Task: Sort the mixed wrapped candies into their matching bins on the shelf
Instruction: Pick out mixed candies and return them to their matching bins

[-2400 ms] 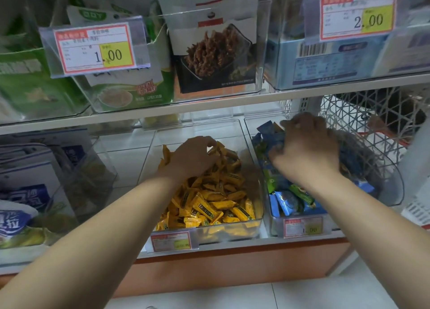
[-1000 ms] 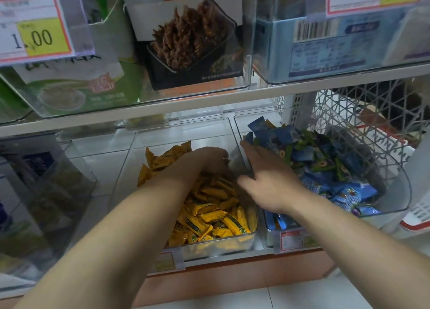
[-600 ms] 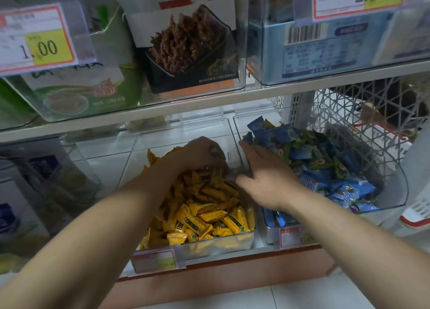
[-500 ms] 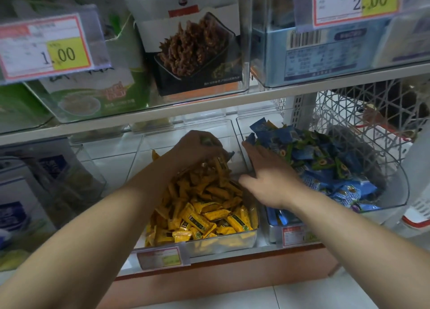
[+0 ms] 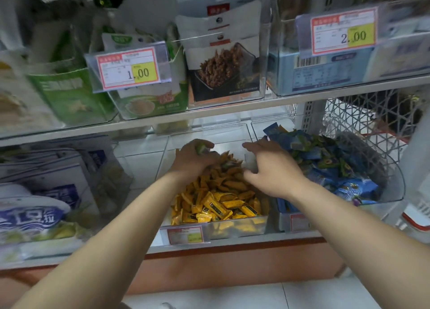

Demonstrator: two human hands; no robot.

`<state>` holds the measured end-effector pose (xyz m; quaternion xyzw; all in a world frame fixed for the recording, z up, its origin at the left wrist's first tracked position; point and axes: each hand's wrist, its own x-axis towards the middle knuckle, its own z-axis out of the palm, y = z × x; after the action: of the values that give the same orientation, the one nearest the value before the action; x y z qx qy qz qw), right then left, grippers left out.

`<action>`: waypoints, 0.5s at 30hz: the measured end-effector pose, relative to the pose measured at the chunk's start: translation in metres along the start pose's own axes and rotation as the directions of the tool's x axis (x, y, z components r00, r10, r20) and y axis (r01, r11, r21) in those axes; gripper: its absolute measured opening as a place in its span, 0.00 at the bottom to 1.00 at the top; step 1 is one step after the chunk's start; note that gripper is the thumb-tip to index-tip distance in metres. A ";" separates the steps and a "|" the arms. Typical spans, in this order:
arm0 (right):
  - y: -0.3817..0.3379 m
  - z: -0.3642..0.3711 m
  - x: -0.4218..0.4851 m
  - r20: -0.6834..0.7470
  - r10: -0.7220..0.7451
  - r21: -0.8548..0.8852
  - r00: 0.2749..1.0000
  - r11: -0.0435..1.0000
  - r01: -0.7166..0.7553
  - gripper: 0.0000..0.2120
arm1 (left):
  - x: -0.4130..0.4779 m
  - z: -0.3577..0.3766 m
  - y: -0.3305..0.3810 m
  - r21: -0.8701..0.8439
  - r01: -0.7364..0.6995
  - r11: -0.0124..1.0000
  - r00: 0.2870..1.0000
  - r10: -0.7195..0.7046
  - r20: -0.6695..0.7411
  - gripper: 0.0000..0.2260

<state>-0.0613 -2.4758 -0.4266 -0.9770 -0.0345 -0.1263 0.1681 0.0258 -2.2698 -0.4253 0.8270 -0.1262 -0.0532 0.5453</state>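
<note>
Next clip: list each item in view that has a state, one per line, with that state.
left hand: closed around a small green-wrapped candy, raised over the yellow candies.
right hand: open, fingers spread, holding nothing visible, at the divider between the bins.
middle bin: partly filled with yellow candies, heaped toward the back.
right bin: heaped with blue and green candies.
price tags: clipped to the upper bins' fronts.

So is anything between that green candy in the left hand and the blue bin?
Yes: the right hand sits over the clear divider between the bins, right in the path from the green candy to the blue bin.
</note>
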 end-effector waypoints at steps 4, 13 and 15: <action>-0.006 -0.004 -0.004 -0.054 -0.042 0.048 0.998 0.998 0.045 0.28 | -0.020 0.000 -0.005 -0.126 0.081 0.989 0.986 -0.061 0.157 0.19; -0.012 -0.015 0.001 0.051 0.050 0.608 0.997 0.791 -0.071 0.13 | -0.027 0.031 0.011 -0.145 -0.102 0.984 0.995 0.101 -0.016 0.14; -0.008 -0.017 0.001 0.047 0.062 0.683 0.997 0.726 -0.078 0.07 | -0.022 0.036 0.014 -0.166 -0.121 0.979 0.992 0.126 0.020 0.14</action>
<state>-0.0651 -2.4743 -0.4081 -0.8485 -0.0436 -0.0881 0.5200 -0.0061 -2.3011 -0.4283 0.7688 -0.1807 -0.0419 0.6120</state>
